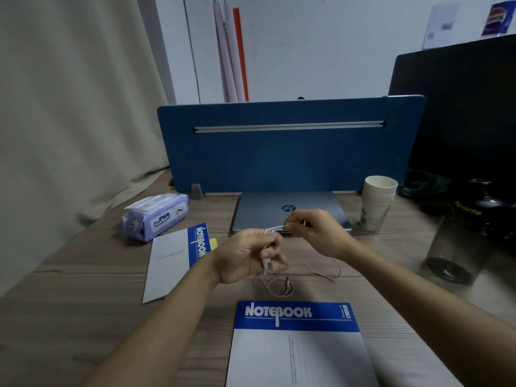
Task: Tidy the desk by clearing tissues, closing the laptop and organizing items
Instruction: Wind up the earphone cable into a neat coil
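A thin white cable (pixel 275 228) is pinched between the left hand (pixel 245 256) and the right hand (pixel 312 231), both curled on it; its middle is hidden in the left fist. Loose loops trail onto the wood-grain desk (pixel 83 289). Beyond the hands, a closed grey laptop (pixel 268 210) lies flat. A glossy notebook (pixel 298 344) is cut off below. A soft wipes pack (pixel 155 216) sits to the left.

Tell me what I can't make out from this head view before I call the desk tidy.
- Cable: its ends are hidden inside both hands, left and right.
- Near notebook: cut off by the bottom edge.
- Laptop: its front edge sits behind the hands.
- Dark items at right: too dim and blurred to identify.
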`<state>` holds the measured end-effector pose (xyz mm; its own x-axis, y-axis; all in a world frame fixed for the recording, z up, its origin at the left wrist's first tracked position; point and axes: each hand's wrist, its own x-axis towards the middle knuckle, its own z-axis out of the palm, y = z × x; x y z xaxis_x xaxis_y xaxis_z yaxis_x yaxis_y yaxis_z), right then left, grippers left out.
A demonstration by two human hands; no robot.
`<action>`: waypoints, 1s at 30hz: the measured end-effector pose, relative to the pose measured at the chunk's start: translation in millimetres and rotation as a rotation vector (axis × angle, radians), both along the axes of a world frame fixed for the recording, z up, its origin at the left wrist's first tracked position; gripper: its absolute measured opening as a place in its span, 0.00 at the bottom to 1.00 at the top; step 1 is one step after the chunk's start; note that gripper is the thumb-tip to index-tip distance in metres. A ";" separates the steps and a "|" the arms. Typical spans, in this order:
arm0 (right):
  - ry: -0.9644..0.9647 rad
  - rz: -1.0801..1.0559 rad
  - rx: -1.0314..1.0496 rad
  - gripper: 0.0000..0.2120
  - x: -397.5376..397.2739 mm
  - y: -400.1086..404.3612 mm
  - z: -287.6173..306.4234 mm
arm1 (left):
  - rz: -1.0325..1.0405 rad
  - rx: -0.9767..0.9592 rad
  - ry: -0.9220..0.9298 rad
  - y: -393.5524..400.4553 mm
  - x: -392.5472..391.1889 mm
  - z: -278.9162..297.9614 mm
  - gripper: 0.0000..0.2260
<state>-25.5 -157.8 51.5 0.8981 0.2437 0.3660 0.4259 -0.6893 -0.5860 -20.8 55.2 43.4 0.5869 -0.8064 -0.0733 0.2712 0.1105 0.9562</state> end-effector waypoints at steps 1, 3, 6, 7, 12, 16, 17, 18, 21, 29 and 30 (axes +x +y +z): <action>0.022 0.009 -0.016 0.07 -0.1 0.4 -1.1 | -0.002 -0.055 0.012 0.5 -0.1 0.1 0.09; 0.054 0.034 -0.043 0.11 -1.8 1.7 -3.4 | -0.022 -0.161 0.021 1.1 1.3 0.5 0.09; 0.091 0.085 -0.086 0.15 -6.8 4.4 -8.5 | 0.011 -0.340 0.029 0.3 5.1 3.7 0.13; 0.116 0.104 -0.102 0.14 -8.2 6.1 -10.5 | 0.049 -0.395 0.035 -0.1 7.0 4.8 0.14; 0.194 0.158 -0.204 0.12 -12.2 18.7 -20.6 | 0.317 -0.535 0.070 0.1 18.6 3.0 0.16; 0.220 0.236 -0.368 0.13 -17.7 30.2 -26.2 | 0.571 -0.339 -0.069 -1.7 24.9 -5.1 0.15; 0.228 0.261 -0.396 0.13 -19.2 32.7 -26.1 | 0.621 -0.246 -0.142 -2.1 24.9 -7.0 0.14; 0.230 0.284 -0.414 0.12 -21.1 35.1 -25.1 | 0.653 -0.143 -0.224 -2.1 23.9 -8.8 0.13; 0.231 0.338 -0.414 0.11 -26.2 40.1 -15.6 | 0.646 0.168 -0.468 -0.1 20.6 -15.4 0.11; 0.195 0.303 -0.200 0.09 -25.0 27.7 13.3 | 0.398 0.477 -0.435 -0.6 10.9 -22.7 0.33; 0.178 0.282 -0.146 0.10 -23.7 24.5 15.7 | 0.365 0.519 -0.458 0.2 10.0 -22.4 0.35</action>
<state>-49.2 -133.4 67.3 0.8346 0.5292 0.1533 0.5116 -0.6411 -0.5721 -10.7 55.4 21.0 0.8712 -0.4852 -0.0745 -0.1306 -0.3755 0.9176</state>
